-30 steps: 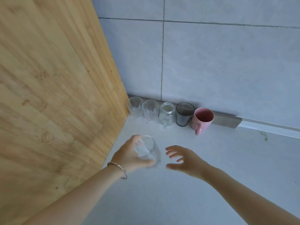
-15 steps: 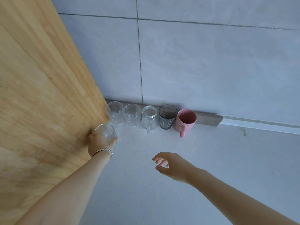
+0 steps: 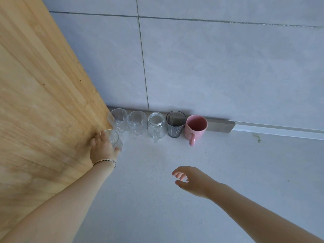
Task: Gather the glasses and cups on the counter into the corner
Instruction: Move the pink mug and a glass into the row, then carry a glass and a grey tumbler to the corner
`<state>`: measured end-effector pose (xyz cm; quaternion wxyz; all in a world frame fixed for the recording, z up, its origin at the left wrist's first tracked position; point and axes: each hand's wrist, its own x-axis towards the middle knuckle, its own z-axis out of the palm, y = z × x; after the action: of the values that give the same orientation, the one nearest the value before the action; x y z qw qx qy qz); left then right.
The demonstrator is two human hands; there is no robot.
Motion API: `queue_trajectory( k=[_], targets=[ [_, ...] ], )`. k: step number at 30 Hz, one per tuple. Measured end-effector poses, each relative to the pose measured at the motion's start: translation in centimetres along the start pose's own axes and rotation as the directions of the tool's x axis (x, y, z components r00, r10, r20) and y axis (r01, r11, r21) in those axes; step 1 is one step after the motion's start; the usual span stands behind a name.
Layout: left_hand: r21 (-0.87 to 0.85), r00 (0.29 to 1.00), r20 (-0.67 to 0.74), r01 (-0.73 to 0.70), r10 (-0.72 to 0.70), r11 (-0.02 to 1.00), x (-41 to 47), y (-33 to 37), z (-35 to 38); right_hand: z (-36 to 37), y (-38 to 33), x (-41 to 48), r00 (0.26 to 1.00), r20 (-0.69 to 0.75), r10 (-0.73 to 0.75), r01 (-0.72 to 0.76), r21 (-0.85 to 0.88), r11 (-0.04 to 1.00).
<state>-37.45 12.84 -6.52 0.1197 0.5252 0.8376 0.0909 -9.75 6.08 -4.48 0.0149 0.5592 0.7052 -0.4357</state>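
My left hand (image 3: pixel 102 147) grips a clear glass (image 3: pixel 114 139) standing on the counter against the wooden panel, just in front of the back row. That row along the wall holds a clear glass mug (image 3: pixel 119 119) in the corner, a second clear mug (image 3: pixel 137 122), a glass jar mug (image 3: pixel 155 124), a dark ribbed tumbler (image 3: pixel 175 124) and a pink mug (image 3: pixel 196 128). My right hand (image 3: pixel 192 180) hovers over the counter in front of the row, fingers apart and holding nothing.
A tall wooden panel (image 3: pixel 40 95) closes off the left side. Grey wall tiles (image 3: pixel 219 67) rise behind the cups, with a metal strip (image 3: pixel 220 126) at their foot. The pale speckled counter (image 3: pixel 228 172) stretches to the right and front.
My left hand carried the clear glass from mid-counter back and left to the wooden panel, where it now stays. My right hand stayed low over the counter.
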Motion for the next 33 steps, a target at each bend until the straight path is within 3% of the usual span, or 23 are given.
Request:
queue_trajectory(
  k=[4,6,8,11,15,21,26,33],
  targets=[
    [0.142,0.998,-0.029,-0.050,0.055,0.989,-2.5,0.6,-0.6,-0.4,1.5,-1.0,0.999,0.004,0.044,-0.044,-0.033,0.998],
    [0.294,0.987,0.101,-0.147,0.123,0.944,-4.7,1.8,-0.7,-0.7,2.6,-1.8,0.996,0.018,0.083,-0.082,-0.061,0.995],
    [0.380,0.923,0.336,-0.313,0.185,0.870,-6.9,3.8,-0.4,-1.0,4.0,-2.9,0.990,0.042,0.137,-0.133,-0.087,0.987],
    [0.281,0.793,0.542,-0.483,0.278,0.829,-10.7,7.9,0.3,-1.6,6.8,-5.1,0.968,0.090,0.234,-0.221,-0.133,0.966],
    [0.156,0.671,0.623,-0.610,0.402,0.776,-15.9,14.9,1.7,-3.0,11.9,-9.7,0.939,0.087,0.332,-0.313,-0.180,0.933],
    [0.051,0.505,0.723,-0.720,0.472,0.692,-24.8,27.4,6.2,-6.6,22.6,-20.5,0.876,0.006,0.482,-0.480,-0.081,0.874],
    [0.022,0.429,0.767,-0.762,0.477,0.648,-33.6,38.4,11.0,-10.0,33.7,-30.5,0.837,-0.035,0.546,-0.547,-0.022,0.837],
    [-0.005,0.415,0.798,-0.720,0.437,0.694,-45.0,50.8,16.1,-16.7,48.7,-43.9,0.777,-0.130,0.616,-0.621,0.005,0.784]
  ],
)
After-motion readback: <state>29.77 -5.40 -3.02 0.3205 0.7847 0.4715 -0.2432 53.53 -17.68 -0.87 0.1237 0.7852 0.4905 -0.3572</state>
